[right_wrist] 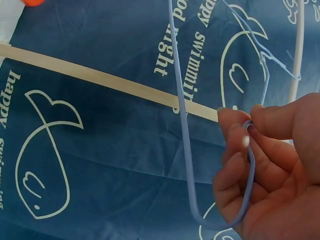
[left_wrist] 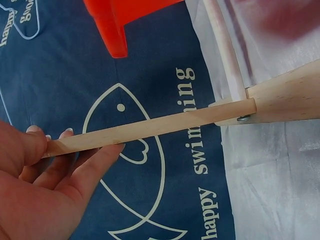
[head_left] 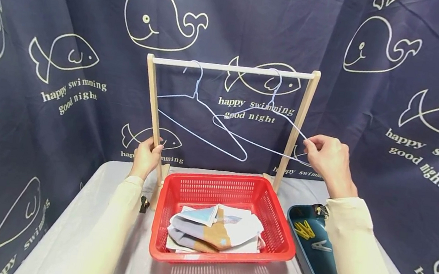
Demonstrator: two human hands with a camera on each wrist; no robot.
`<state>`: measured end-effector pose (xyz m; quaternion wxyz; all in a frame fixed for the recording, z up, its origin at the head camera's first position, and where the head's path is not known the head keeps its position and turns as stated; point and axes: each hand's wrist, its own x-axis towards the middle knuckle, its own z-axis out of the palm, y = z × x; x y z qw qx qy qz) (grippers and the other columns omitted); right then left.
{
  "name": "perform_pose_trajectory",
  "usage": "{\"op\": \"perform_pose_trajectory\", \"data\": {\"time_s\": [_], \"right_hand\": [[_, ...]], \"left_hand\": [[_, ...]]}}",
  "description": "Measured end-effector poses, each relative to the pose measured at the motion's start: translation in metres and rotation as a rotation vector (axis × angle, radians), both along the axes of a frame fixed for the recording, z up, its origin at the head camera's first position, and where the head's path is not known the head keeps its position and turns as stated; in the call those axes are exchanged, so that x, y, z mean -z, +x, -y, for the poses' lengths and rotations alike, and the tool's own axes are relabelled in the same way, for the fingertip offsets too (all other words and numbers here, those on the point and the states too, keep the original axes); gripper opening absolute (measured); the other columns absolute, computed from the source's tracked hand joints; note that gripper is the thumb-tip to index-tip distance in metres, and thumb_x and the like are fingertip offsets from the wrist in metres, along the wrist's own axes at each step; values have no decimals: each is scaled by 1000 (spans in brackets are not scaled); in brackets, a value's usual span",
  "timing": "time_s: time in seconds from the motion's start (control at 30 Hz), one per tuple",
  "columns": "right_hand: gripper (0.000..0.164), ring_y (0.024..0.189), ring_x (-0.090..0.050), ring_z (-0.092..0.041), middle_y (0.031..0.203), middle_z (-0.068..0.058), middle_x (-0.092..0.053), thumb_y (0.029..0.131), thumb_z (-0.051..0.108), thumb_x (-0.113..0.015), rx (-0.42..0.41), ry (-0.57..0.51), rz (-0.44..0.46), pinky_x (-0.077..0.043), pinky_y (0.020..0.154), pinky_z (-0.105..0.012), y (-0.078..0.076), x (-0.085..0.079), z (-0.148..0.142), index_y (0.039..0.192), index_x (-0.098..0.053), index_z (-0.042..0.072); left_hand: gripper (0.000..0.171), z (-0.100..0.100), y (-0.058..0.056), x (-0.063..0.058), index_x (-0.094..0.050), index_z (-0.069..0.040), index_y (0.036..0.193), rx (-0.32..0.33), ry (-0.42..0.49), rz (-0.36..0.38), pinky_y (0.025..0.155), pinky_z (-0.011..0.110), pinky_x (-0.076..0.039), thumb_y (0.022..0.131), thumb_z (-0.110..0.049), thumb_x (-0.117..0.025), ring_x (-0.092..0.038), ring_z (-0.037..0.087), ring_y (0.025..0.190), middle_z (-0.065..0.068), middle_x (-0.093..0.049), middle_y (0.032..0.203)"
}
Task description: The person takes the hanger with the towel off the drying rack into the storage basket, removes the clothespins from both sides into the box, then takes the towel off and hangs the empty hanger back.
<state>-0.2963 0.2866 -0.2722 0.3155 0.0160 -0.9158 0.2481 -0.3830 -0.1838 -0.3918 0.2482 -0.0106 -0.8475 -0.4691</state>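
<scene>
In the head view a small wooden rack stands at the back of the table. My left hand grips its left post, thumb on one side and fingers on the other. Two light blue hangers hook over the top bar. Toward the right end hangs one hanger, tilted, with its outer end between the thumb and fingers of my right hand. The other hanger hangs freely near the left post, turned at an angle.
In front of the rack sits a red basket with folded, patterned cloth inside. To its right is a dark teal tray holding yellow clips and a pale clip, partly hidden by my right sleeve. A dark blue curtain hangs behind.
</scene>
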Motion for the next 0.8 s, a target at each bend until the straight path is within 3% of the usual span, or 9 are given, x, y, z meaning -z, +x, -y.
{"op": "perform_pose_trajectory", "data": {"time_s": [0.27, 0.63, 0.8], "right_hand": [[30, 86, -66, -34, 97, -16, -77, 100, 30, -62, 4, -21, 22, -48, 74, -46, -2, 2, -1, 111, -77, 7], [31, 86, -66, -33, 97, -15, -77, 100, 33, -59, 18, -19, 28, -48, 74, -47, 2, -3, -2, 110, -78, 10], [32, 87, -66, -32, 99, -14, -77, 100, 33, -58, 31, -15, 1, -46, 74, -46, 6, -11, -5, 111, -77, 10]], "left_hand": [[23, 1, 0, -2, -69, -10, 124, 1, 9, 0, 93, 53, -51, 102, -14, -62, -69, 38, 102, 19, -75, 113], [25, 2, -3, -6, -69, -10, 127, 0, -11, 10, 96, 54, -50, 103, -15, -62, -68, 40, 104, 19, -75, 114], [34, 7, -5, -15, -63, -8, 135, 46, -45, 75, 99, 52, -52, 104, -18, -61, -68, 39, 112, 20, -72, 123]]}}
